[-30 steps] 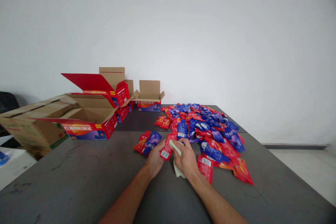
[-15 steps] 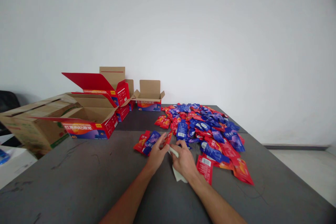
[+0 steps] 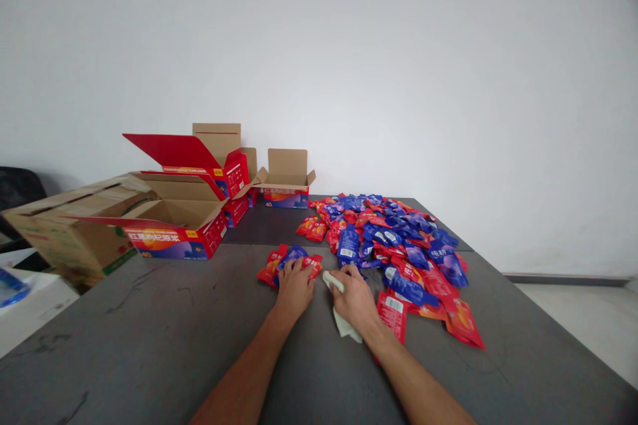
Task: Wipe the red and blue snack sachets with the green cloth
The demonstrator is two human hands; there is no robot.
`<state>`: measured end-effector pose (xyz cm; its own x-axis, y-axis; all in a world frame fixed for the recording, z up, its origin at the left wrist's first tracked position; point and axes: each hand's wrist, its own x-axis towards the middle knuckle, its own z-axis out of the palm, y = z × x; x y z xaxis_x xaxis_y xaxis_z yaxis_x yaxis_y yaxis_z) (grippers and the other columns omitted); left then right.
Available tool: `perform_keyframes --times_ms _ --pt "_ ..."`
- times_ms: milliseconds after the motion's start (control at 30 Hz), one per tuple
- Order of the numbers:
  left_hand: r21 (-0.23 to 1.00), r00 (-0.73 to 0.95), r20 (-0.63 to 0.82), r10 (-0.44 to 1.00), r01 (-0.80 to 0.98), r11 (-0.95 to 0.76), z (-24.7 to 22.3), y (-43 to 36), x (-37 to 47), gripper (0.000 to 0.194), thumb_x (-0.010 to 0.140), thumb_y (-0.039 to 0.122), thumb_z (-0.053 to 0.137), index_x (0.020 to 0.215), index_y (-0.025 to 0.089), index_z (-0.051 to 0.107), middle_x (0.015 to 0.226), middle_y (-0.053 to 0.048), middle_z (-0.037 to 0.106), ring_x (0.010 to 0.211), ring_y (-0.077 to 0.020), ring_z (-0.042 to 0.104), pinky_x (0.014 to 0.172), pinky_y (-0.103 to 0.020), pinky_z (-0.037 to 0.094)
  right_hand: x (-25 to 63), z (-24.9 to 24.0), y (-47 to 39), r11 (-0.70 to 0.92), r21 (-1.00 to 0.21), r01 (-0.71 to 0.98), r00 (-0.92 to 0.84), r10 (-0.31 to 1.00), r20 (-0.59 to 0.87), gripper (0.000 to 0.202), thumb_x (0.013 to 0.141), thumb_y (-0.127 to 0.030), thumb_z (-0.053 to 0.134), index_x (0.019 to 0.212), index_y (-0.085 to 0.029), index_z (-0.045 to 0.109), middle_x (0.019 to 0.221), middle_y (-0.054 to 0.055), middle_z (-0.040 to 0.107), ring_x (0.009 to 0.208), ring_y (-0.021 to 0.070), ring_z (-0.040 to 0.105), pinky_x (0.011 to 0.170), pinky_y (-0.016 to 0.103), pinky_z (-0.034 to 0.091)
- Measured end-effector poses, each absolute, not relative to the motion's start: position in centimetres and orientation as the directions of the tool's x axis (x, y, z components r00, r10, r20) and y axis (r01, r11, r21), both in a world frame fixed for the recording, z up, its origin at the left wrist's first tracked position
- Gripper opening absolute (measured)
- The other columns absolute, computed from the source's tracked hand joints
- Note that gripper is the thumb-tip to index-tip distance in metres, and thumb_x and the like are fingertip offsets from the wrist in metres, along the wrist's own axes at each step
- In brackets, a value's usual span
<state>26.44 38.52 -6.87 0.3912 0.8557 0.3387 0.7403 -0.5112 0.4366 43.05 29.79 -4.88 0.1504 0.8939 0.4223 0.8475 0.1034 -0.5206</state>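
Observation:
My left hand [image 3: 295, 292] rests over a short row of pouches, its fingers apart and touching them. In that row lie a red pouch [image 3: 270, 267] at the left, a blue pouch [image 3: 294, 254] in the middle and another red pouch [image 3: 314, 261] at the right. The fingers cover the lower part of the row. Closed around a pale, crumpled cloth [image 3: 343, 325] is my right hand [image 3: 353, 295], low over the table, with cloth ends sticking out by the thumb and below the palm. A red pouch [image 3: 392, 312] with a barcode lies just right of it.
A big heap of red and blue pouches [image 3: 399, 239] spreads over the right of the dark table [image 3: 199, 339]. Open red printed boxes [image 3: 172, 244] stand at the left, another box [image 3: 286, 197] at the back. A large brown carton [image 3: 84, 232] sits beyond the left edge.
My left hand has lowered the red pouch it held onto the table, right of the blue one. My right hand has drawn slightly away to the right, still holding the cloth.

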Motion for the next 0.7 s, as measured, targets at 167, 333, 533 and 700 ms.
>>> perform_keyframes --times_ms 167,333,533,700 --pt "0.288 0.274 0.343 0.899 0.88 -0.378 -6.7 38.9 26.0 0.04 0.089 0.017 0.047 0.122 0.021 0.069 0.138 -0.015 0.057 0.127 -0.0377 0.041 0.102 -0.056 0.035 43.0 -4.7 29.9 0.011 -0.527 0.85 0.218 0.903 0.37 0.035 0.087 -0.022 0.059 0.119 -0.029 0.072 0.14 0.01 0.05 0.109 0.0228 0.065 0.098 0.035 0.05" --pt "0.265 0.218 0.347 0.912 0.91 -0.319 -6.8 39.2 25.8 0.04 0.087 0.016 0.05 0.121 0.02 0.069 0.136 -0.014 0.058 0.128 -0.0363 0.041 0.101 -0.053 0.037 43.2 -4.2 29.8 -0.1 -0.532 0.841 0.317 0.887 0.335 0.035 0.086 -0.023 0.06 0.119 -0.028 0.072 0.153 0.01 0.038 0.114 0.0243 0.064 0.098 0.034 0.049" --pt "0.416 0.304 0.367 0.879 0.792 -0.447 -6.6 39.0 26.7 0.04 0.086 0.015 0.051 0.12 0.018 0.071 0.138 -0.014 0.058 0.132 -0.0338 0.041 0.108 -0.052 0.035 44.4 -4.5 30.2 -0.084 -0.525 0.847 0.29 0.9 0.324 0.031 0.089 -0.024 0.055 0.113 -0.029 0.073 0.114 0.008 0.068 0.1 0.0228 0.067 0.092 0.033 0.05" --pt "0.521 0.382 0.391 0.837 0.659 -0.543 -7.0 39.0 27.2 0.042 0.086 0.013 0.048 0.123 0.013 0.069 0.135 -0.016 0.06 0.13 -0.0315 0.047 0.113 -0.05 0.033 43.9 -4.4 30.4 0.076 -0.588 0.806 0.25 0.855 0.454 0.031 0.087 -0.024 0.057 0.113 -0.026 0.074 0.111 0.007 0.069 0.101 0.0213 0.066 0.095 0.032 0.049"
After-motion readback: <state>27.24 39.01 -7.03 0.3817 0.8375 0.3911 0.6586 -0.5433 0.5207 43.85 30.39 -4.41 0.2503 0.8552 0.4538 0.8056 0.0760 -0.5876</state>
